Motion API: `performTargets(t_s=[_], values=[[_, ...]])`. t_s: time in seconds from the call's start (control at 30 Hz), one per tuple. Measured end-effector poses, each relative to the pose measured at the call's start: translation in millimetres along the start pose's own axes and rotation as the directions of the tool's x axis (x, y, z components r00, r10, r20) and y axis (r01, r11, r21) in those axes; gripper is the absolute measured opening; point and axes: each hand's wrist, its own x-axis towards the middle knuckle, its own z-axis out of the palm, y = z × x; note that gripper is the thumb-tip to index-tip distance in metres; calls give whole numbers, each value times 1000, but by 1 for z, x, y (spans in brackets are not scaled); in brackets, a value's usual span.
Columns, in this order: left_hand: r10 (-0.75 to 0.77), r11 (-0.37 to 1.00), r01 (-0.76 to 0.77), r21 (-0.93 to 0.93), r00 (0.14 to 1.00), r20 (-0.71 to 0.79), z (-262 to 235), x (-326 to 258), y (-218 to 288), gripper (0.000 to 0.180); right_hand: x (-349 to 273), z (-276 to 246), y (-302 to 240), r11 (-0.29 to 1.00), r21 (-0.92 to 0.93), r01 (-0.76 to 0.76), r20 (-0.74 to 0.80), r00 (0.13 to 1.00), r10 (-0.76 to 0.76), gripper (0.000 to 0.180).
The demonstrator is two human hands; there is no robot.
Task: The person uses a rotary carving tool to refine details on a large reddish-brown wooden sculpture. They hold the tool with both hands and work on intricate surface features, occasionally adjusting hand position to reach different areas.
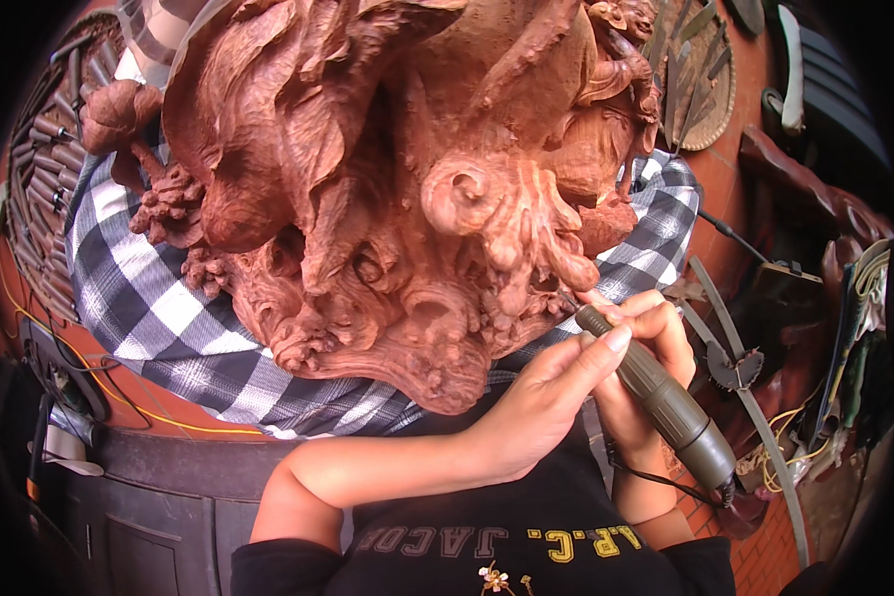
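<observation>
A large reddish-brown wood carving (457, 343) with curls, leaves and knobbly clusters fills the upper middle, resting on a checked cloth (184, 308). At its lower right, both my hands are closed on an olive-grey rotary tool handpiece (666, 402), which slants with its tip up against the carved edge. My right hand (669, 343) wraps the front part from the far side. From the left, my left hand (546, 389) reaches across, thumb pressed along the handpiece near its tip; its other fingers are mostly hidden. The small bit at the tip is hard to make out.
A round tray (45, 189) with many cylindrical-handled tools lies at the left. Another woven tray (700, 79) holds flat tools at the upper right. A yellow cord (134, 397) crosses the floor. Metal strips (765, 427) and dark red wood pieces (815, 184) lie on the right.
</observation>
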Motion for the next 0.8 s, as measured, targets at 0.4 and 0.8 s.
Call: performTargets(t_s=[0.4,0.8], values=[[20,1000,-20,11,999,-26,5,2,-3,32,2,-6,7,991,132,-5,40,999,0,23],[-18,999,20,-51,1000,22,-3,1,-2,38,7,-5,-10,992,-121,-28,20,999,31,28]])
